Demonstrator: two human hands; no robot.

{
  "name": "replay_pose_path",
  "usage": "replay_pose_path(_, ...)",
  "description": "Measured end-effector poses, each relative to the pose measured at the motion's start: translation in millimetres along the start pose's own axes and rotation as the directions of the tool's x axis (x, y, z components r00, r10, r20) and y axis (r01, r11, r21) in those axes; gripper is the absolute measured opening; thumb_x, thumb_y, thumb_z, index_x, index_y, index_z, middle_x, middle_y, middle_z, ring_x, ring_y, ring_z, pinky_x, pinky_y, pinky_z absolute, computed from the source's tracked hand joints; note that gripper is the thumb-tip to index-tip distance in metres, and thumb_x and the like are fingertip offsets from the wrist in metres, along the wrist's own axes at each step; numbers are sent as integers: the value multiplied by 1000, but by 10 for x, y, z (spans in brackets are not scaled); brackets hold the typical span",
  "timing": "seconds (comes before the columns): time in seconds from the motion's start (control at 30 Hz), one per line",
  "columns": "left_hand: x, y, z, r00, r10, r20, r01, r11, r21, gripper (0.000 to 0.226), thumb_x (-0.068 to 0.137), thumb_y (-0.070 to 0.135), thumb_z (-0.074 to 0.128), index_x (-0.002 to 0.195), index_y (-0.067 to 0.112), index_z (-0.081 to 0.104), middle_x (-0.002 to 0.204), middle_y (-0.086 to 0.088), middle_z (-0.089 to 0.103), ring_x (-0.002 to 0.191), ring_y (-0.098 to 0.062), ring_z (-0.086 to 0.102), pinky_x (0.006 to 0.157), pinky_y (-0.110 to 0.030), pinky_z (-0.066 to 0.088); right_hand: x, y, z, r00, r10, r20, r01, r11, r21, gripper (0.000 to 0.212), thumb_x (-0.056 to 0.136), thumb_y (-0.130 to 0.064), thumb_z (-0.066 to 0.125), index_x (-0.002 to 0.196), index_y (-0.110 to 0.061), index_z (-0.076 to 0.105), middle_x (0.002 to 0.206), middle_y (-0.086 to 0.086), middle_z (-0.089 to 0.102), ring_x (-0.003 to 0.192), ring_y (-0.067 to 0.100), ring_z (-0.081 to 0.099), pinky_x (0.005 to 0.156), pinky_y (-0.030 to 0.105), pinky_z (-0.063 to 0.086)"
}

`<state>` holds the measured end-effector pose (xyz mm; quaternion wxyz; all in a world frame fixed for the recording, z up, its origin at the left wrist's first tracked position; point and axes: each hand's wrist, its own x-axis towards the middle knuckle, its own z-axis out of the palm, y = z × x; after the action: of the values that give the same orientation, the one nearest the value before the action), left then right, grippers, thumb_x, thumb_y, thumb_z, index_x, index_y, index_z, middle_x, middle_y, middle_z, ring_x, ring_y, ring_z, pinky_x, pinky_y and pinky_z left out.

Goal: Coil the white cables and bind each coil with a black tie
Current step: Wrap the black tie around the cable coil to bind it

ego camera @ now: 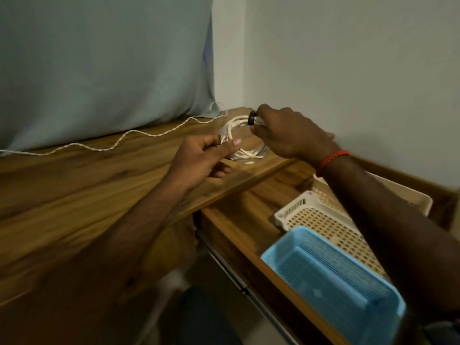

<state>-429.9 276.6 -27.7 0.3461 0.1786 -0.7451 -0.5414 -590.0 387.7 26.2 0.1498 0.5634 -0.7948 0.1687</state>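
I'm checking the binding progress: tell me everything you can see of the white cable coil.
The white cable coil is a loose ring of several thin, plastic-looking loops, over the wooden desk. A black tie wraps its far side, where the right hand grips it; the left hand pinches its near-left side. Whether it rests on the desk is unclear.

The coil [251, 153] sits over the table's [74, 195] far right corner, between the left hand [204, 158] (the nearer one) and the right hand [286, 130]. Rightward, a drawer [239, 220] holds a near basket [331, 282] before a far basket [321, 220].
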Motion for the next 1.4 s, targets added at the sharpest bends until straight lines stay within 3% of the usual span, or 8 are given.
replay_pose_path(0.2,72,-112,802,981,-78,180,68,996,60,29,87,35,75,97,8,76,84,-9,77,75,-30,74,74,-40,59,-514,644,-86,973,194,127,-195,981,-1,34,104,-36,47,130,-14,53,119,8,61,91,22,52,74,33,38)
replay_pose_path(0.37,103,-352,1310,953,-155,259,132,986,106,28,87,37,76,95,10,76,77,-7,77,67,-23,67,60,-32,50,-831,1085,112,921,343,185,-335,939,-78,32,102,-40,48,121,-17,57,120,9,65,102,31,62,84,41,51)
replay_pose_path(0.47,109,-464,1539,933,-192,303,141,973,185,27,86,35,77,92,8,76,78,-6,77,69,-20,72,56,-27,50,-1019,1233,273,874,431,224,-423,902,-86,19,101,-35,50,106,-20,59,113,11,67,92,30,62,75,38,47)
replay_pose_path(0.6,146,-614,1804,898,-238,370,113,938,328,24,84,33,80,87,9,77,73,-2,76,61,-13,71,50,-19,46,-1209,1363,468,830,528,180,-507,849,-150,30,101,-36,51,114,-15,67,107,10,69,89,28,63,73,35,49)
replay_pose_path(0.77,198,-739,2022,851,-309,425,119,901,417,22,86,34,77,86,12,76,78,1,77,66,-12,73,63,-30,58,-1359,1446,636,795,580,176,-545,811,-213,27,99,-33,55,112,-14,69,101,8,69,89,25,65,82,43,58)
replay_pose_path(0.97,191,-844,2117,820,-349,454,127,884,449,13,87,28,77,81,23,67,75,11,71,70,-5,66,60,-24,44,-1433,1519,824,762,596,252,-576,802,-156,27,97,-25,59,117,-10,68,110,13,69,97,28,66,86,43,57)
replay_pose_path(1.13,227,-893,2142,811,-363,459,148,886,440,28,87,30,76,101,6,75,88,6,72,86,-10,68,61,-22,44,-1497,1632,888,727,601,333,-598,792,-124,22,98,-19,59,115,-8,67,112,12,69,86,21,58,77,32,49)
replay_pose_path(1.4,235,-1027,2158,797,-396,456,157,864,478,27,92,29,72,102,5,76,96,-3,76,85,-12,70,62,-21,46,-1509,1720,998,724,606,328,-601,789,-132,24,96,-23,65,114,-8,68,112,12,69,89,21,60,77,30,49)
